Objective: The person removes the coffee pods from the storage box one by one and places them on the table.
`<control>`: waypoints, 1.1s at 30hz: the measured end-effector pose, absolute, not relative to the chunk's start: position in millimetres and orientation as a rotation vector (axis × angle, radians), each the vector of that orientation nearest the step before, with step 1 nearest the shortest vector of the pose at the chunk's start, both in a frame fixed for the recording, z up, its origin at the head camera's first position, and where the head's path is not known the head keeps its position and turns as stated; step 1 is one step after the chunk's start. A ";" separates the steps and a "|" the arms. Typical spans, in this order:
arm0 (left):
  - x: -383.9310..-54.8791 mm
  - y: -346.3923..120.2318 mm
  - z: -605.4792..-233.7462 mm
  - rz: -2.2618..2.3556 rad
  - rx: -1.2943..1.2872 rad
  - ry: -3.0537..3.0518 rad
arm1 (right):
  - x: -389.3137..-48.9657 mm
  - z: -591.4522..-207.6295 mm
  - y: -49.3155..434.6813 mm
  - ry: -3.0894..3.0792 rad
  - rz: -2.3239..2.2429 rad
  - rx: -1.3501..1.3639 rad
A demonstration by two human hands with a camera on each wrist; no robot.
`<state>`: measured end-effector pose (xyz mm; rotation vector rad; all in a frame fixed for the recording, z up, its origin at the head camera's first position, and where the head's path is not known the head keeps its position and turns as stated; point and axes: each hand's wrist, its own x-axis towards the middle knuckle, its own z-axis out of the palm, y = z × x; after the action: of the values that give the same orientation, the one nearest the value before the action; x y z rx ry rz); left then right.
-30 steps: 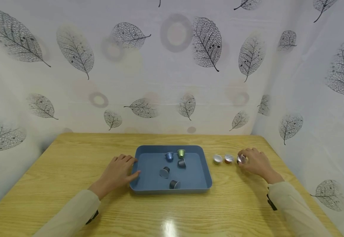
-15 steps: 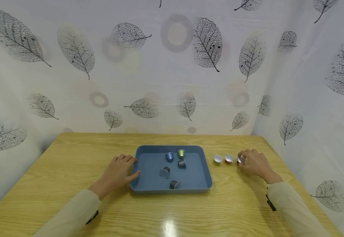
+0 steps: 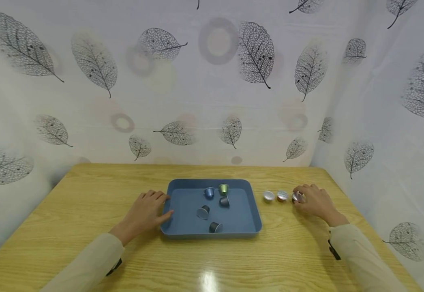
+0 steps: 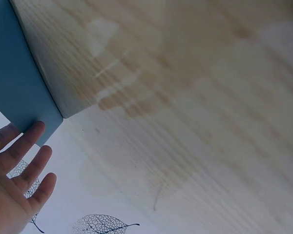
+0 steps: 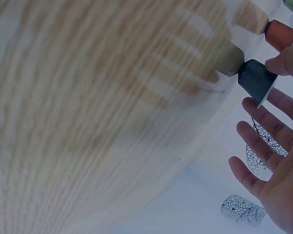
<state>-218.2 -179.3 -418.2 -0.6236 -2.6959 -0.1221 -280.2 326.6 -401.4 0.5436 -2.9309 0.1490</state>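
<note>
My right hand [image 3: 315, 201] pinches a dark coffee capsule [image 5: 256, 80] by its rim between thumb and fingers. The capsule stands lid-up on the table, at the right end of a short row. Beside it are an orange-brown capsule [image 3: 282, 196] and a capsule with a pale lid [image 3: 268, 196], which looks green in the right wrist view. At the left, my left hand [image 3: 143, 214] rests on the rim of a blue-grey tray [image 3: 212, 235], its fingers relaxed and extended. Inside the tray lie a blue capsule [image 3: 209, 192], a green capsule [image 3: 223, 189] and several dark capsules [image 3: 215, 227].
A wooden table [image 3: 124, 259] bears the tray and the row. Behind it and to the right hangs a pale curtain [image 3: 183, 101] printed with leaves. Dark bands [image 3: 334, 250] sit at both wrists below the sleeves.
</note>
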 end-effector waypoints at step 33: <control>-218.8 -179.3 -417.5 -0.117 -0.624 -2.700 | -276.1 -385.7 314.4 -2.922 0.122 0.570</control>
<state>-218.8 -179.3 -417.5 -0.6239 -2.6997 -0.1173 -276.1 314.4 -385.7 0.5702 -2.9223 0.1222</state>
